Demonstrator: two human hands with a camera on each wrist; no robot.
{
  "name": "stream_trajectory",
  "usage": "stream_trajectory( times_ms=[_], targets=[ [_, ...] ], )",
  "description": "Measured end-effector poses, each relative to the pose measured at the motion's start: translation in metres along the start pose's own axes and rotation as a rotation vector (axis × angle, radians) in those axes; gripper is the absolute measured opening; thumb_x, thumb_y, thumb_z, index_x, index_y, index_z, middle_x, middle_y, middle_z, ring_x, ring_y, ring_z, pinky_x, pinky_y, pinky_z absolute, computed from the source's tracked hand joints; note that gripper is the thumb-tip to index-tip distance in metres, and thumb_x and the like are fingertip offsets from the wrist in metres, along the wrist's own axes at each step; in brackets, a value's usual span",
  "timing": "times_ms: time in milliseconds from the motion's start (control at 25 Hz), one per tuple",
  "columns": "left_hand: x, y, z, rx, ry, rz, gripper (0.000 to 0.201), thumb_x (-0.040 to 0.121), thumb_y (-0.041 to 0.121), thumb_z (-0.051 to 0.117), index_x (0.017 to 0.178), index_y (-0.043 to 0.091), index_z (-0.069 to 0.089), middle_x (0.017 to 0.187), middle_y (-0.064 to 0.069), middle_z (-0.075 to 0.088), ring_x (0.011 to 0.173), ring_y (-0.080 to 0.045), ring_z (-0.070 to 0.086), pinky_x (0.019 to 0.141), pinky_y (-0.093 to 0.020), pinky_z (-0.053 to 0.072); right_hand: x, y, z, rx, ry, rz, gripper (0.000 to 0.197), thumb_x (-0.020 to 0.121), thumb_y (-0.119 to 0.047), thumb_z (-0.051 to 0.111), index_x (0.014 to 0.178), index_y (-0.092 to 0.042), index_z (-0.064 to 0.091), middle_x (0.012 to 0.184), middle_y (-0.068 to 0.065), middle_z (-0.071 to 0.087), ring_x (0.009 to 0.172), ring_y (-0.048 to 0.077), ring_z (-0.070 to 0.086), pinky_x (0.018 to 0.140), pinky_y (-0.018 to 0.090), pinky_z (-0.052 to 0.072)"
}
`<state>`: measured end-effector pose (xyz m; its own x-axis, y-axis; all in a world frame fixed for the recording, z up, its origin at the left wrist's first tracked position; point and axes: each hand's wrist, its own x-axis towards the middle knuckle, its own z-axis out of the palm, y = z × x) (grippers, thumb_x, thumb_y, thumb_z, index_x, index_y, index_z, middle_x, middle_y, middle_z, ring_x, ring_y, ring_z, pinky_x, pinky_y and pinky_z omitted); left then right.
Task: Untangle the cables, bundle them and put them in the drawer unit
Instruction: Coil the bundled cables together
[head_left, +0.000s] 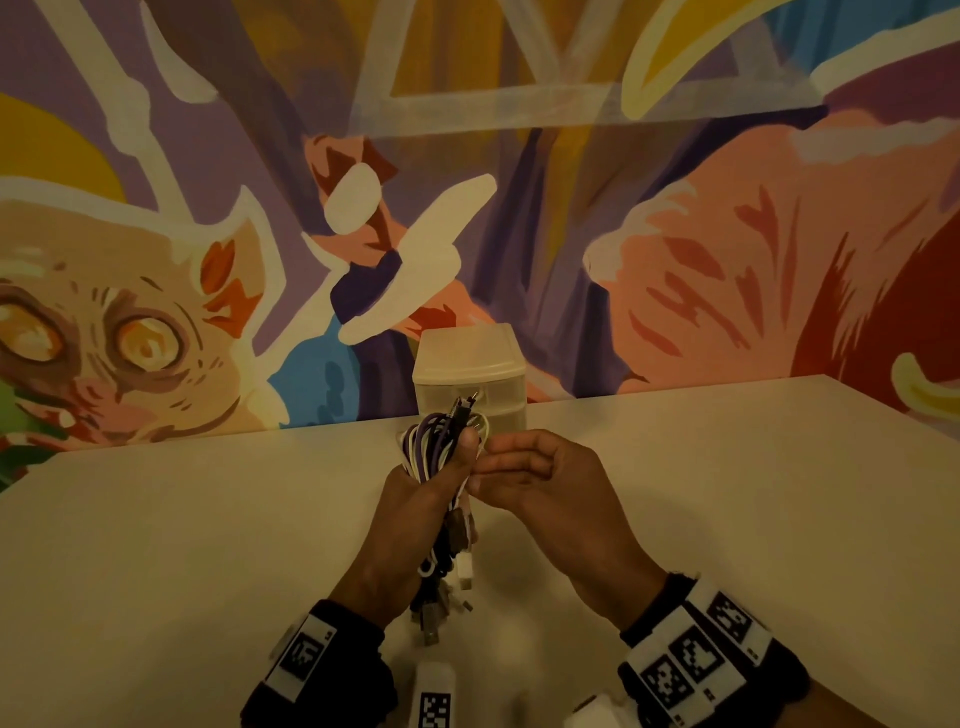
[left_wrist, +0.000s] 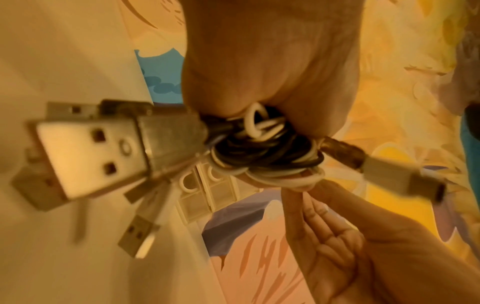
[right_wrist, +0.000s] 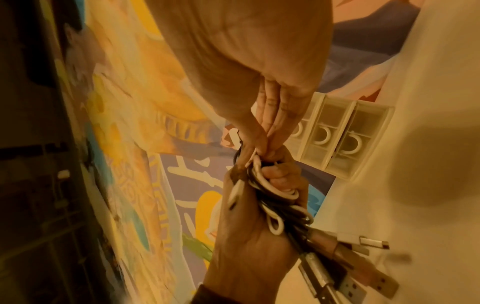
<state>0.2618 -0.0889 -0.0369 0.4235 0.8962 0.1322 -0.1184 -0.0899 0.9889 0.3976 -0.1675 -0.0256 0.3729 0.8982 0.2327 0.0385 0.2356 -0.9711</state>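
White and purple cords: the cables (head_left: 436, 452) are folded into one upright bundle, held above the table (head_left: 727, 493) near the middle, so the loops stay gathered.
Left hand: the left hand (head_left: 410, 499) is clenched round the bundle's middle, thumb pressed on top, plugs (left_wrist: 85, 152) hanging below the fist toward the near side.
Right hand: the right hand (head_left: 524, 467) pinches a white strand at the bundle's right edge with its fingertips (right_wrist: 262, 144), probably to tuck or wrap it.
Drawers: the drawer unit (head_left: 470, 379) stands just beyond the hands by the painted wall (head_left: 727, 260), all drawers closed; the bundle is not yet inside.
Stage: bundling looks nearly finished.
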Motion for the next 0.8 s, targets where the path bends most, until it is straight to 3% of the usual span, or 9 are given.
stream_trajectory(
  times_ms=[160,240,320,440,520,560,680,720,800],
  targets=[
    [-0.001,0.001,-0.001,-0.014,-0.023,0.002,0.048,0.092,0.052,0.075,0.077,0.007,0.074,0.064,-0.019,0.062,0.05,-0.026,0.061,0.056,-0.034,0.053,-0.006,-0.005,0.002,-0.189,0.033,-0.067,0.022,0.094,-0.021,0.078,0.101,-0.041,0.081,0.1,-0.012,0.078,0.088,0.001,0.072,0.078,0.015,0.057],
    [0.0,0.001,-0.006,-0.025,-0.027,0.022,0.048,0.092,0.047,0.076,0.081,0.0,0.073,0.069,-0.021,0.058,0.049,-0.024,0.054,0.051,-0.032,0.05,-0.002,-0.014,-0.002,-0.285,-0.017,-0.019,0.04,0.099,-0.018,0.069,0.09,-0.056,0.078,0.11,-0.016,0.065,0.101,0.002,0.063,0.081,0.014,0.045],
    [0.003,-0.001,-0.009,-0.048,0.004,0.031,0.038,0.095,0.04,0.077,0.087,0.002,0.076,0.072,-0.019,0.057,0.05,-0.02,0.053,0.051,-0.03,0.049,0.003,-0.017,-0.01,-0.219,-0.104,0.06,0.053,0.1,-0.013,0.064,0.084,-0.061,0.078,0.115,-0.016,0.063,0.111,0.005,0.06,0.087,0.02,0.045],
    [0.006,-0.003,-0.008,-0.154,0.054,0.015,0.023,0.091,0.038,0.083,0.095,0.015,0.081,0.078,-0.01,0.062,0.063,-0.018,0.06,0.065,-0.04,0.056,0.001,-0.01,-0.02,-0.045,-0.133,0.129,0.021,0.099,-0.031,0.072,0.117,-0.04,0.078,0.123,-0.01,0.071,0.119,0.01,0.067,0.098,0.028,0.054],
    [0.006,-0.001,-0.008,-0.238,0.036,0.002,0.017,0.093,0.034,0.08,0.091,0.017,0.08,0.08,-0.006,0.067,0.072,-0.017,0.066,0.075,-0.041,0.059,-0.003,0.002,-0.023,-0.012,-0.213,0.203,0.039,0.093,-0.051,0.075,0.121,-0.024,0.075,0.123,-0.004,0.077,0.122,0.016,0.07,0.107,0.036,0.055],
    [0.005,0.002,-0.007,-0.287,0.0,-0.016,0.019,0.095,0.032,0.077,0.084,0.017,0.076,0.078,-0.005,0.068,0.072,-0.018,0.067,0.073,-0.038,0.06,-0.004,0.007,-0.024,-0.024,-0.284,0.242,0.049,0.093,-0.057,0.072,0.123,-0.019,0.073,0.124,-0.002,0.078,0.122,0.016,0.071,0.109,0.037,0.053],
    [0.002,0.007,-0.001,-0.367,-0.087,-0.069,0.024,0.099,0.028,0.069,0.079,0.016,0.072,0.079,-0.003,0.072,0.086,-0.023,0.077,0.07,-0.038,0.065,0.0,0.006,-0.024,-0.036,-0.488,0.321,0.061,0.096,-0.058,0.065,0.131,-0.007,0.068,0.129,0.006,0.076,0.125,0.019,0.07,0.113,0.04,0.051],
    [0.001,0.007,-0.001,-0.378,-0.096,-0.082,0.02,0.099,0.028,0.068,0.085,0.016,0.077,0.086,-0.004,0.075,0.099,-0.026,0.078,0.076,-0.043,0.066,0.003,0.004,-0.024,-0.048,-0.526,0.332,0.064,0.096,-0.057,0.065,0.131,-0.004,0.068,0.13,0.01,0.075,0.126,0.021,0.07,0.114,0.041,0.051],
    [-0.002,0.01,-0.001,-0.397,-0.126,-0.105,0.021,0.102,0.027,0.065,0.113,0.02,0.081,0.111,-0.013,0.08,0.12,-0.033,0.074,0.094,-0.054,0.06,0.008,0.001,-0.023,-0.105,-0.579,0.325,0.064,0.092,-0.058,0.067,0.126,-0.004,0.072,0.126,0.011,0.076,0.121,0.022,0.072,0.109,0.038,0.054]
  ],
)
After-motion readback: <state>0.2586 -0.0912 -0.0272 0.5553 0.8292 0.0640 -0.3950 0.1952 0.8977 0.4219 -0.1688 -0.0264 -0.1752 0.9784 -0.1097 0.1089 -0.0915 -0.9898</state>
